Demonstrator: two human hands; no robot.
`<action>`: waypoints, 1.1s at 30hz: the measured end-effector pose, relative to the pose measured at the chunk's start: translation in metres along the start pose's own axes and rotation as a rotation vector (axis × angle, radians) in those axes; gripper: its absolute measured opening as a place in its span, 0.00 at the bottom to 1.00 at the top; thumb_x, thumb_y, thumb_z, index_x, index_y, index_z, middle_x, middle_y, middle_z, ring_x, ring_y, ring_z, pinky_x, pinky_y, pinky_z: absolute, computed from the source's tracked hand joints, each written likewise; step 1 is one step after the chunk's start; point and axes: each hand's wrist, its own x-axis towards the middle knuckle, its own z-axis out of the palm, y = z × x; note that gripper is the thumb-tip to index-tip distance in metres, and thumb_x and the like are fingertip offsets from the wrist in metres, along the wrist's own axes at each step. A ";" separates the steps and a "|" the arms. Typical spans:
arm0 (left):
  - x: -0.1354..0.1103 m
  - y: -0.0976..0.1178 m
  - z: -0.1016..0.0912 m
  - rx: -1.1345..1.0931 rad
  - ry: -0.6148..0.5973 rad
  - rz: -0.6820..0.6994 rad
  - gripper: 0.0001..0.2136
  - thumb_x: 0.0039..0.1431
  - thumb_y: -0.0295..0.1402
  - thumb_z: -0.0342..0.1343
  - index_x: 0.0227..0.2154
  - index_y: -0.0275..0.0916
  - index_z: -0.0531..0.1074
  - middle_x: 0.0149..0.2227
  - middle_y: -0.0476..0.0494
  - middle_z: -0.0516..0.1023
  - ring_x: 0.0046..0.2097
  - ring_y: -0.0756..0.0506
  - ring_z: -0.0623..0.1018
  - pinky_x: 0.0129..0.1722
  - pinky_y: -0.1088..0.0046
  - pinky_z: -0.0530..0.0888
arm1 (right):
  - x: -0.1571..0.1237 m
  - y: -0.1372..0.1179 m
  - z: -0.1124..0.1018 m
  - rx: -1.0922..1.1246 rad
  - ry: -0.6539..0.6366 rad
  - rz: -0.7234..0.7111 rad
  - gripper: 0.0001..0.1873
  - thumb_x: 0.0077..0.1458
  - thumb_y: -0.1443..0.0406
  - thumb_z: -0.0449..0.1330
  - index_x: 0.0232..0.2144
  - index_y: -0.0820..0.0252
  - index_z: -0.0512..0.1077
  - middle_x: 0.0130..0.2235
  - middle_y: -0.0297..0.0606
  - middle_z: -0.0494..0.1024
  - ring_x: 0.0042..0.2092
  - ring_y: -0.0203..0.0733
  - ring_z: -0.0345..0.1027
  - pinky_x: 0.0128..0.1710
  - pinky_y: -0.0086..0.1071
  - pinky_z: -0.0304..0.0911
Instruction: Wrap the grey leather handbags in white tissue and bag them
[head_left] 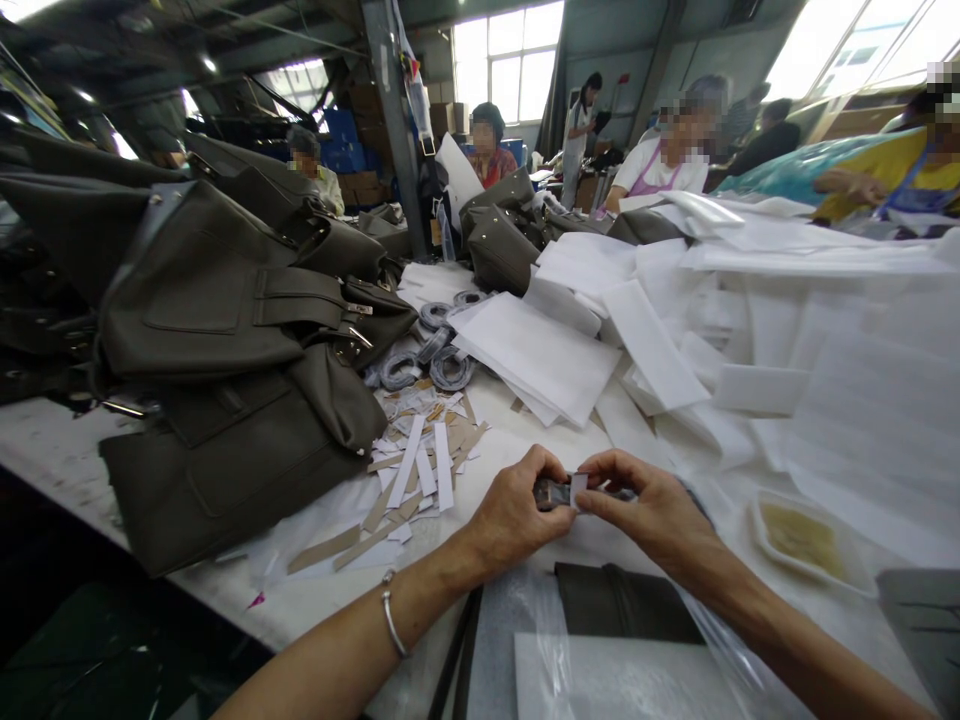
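Both my hands meet above the white table [517, 430]. My left hand [517, 500] pinches a small dark, plastic-wrapped piece [551, 495]; it looks like part of a coiled strap, though my fingers cover much of it. With thumb and fingertips, my right hand [630, 490] grips a small white slip [578, 490] against that piece's right side. Below my hands lies a dark item [630, 600], partly covered by clear plastic and a pale sheet [600, 675]. Several plastic-wrapped coils [451, 370] sit farther back.
Dark leather-like bags [202, 290] are heaped on the left. Paper strips [444, 465] and scraps lie beside them. White sheets [540, 350] pile up at centre and right. A shallow white tray [862, 580] holds yellowish stuff. Several people are across the table, near a post [394, 130].
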 end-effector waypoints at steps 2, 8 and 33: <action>-0.001 -0.001 0.003 0.027 0.016 0.011 0.13 0.48 0.28 0.61 0.37 0.40 0.67 0.31 0.54 0.71 0.31 0.52 0.70 0.31 0.77 0.66 | 0.001 0.001 -0.001 0.002 0.002 0.012 0.13 0.44 0.57 0.66 0.32 0.57 0.77 0.30 0.34 0.79 0.33 0.41 0.71 0.36 0.33 0.63; -0.001 -0.001 0.008 0.080 -0.004 0.038 0.14 0.46 0.25 0.58 0.37 0.41 0.65 0.34 0.52 0.72 0.35 0.48 0.73 0.36 0.74 0.68 | 0.003 0.005 -0.010 -0.145 -0.088 0.002 0.06 0.47 0.59 0.65 0.28 0.53 0.78 0.29 0.31 0.80 0.33 0.40 0.72 0.35 0.32 0.62; 0.009 -0.005 0.007 0.239 0.011 0.138 0.09 0.47 0.25 0.61 0.33 0.41 0.76 0.33 0.50 0.79 0.39 0.45 0.77 0.46 0.69 0.67 | 0.000 0.013 0.001 -0.464 0.103 -0.823 0.11 0.51 0.77 0.58 0.33 0.58 0.72 0.29 0.35 0.76 0.33 0.38 0.71 0.34 0.30 0.65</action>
